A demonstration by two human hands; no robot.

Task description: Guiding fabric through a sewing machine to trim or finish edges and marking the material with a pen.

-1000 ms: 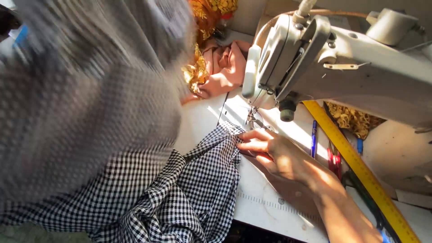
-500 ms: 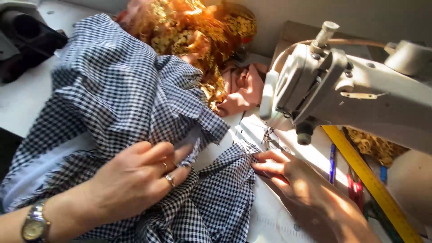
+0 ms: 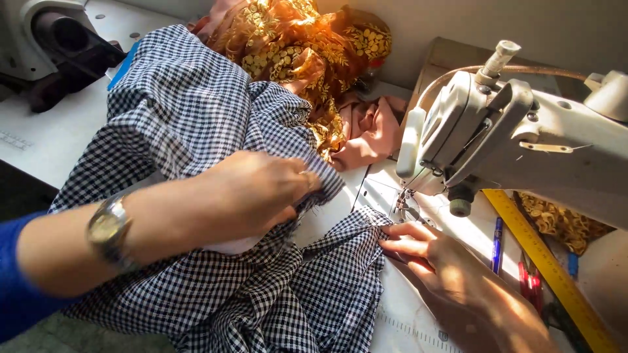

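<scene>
A black-and-white checked fabric [image 3: 183, 111] lies bunched over the white sewing table [image 3: 52, 137]. My left hand [image 3: 252, 189], with a wristwatch [image 3: 108, 229] on the wrist, grips a fold of this fabric near its middle. My right hand [image 3: 425, 252] rests flat on the fabric's edge just in front of the needle area [image 3: 404, 208] of the white sewing machine [image 3: 523, 137]. The fingertips press the cloth down on the machine bed.
Orange patterned cloth [image 3: 307, 46] and a pink cloth [image 3: 369, 131] are piled behind the checked fabric. A yellow ruler [image 3: 549, 268], a blue pen [image 3: 497, 245] and red-handled scissors [image 3: 528, 281] lie right of the machine. A dark machine [image 3: 59, 52] stands far left.
The lifted fabric has dropped onto the table. My left hand has moved right and up and closed on a fold. The right hand stays by the needle.
</scene>
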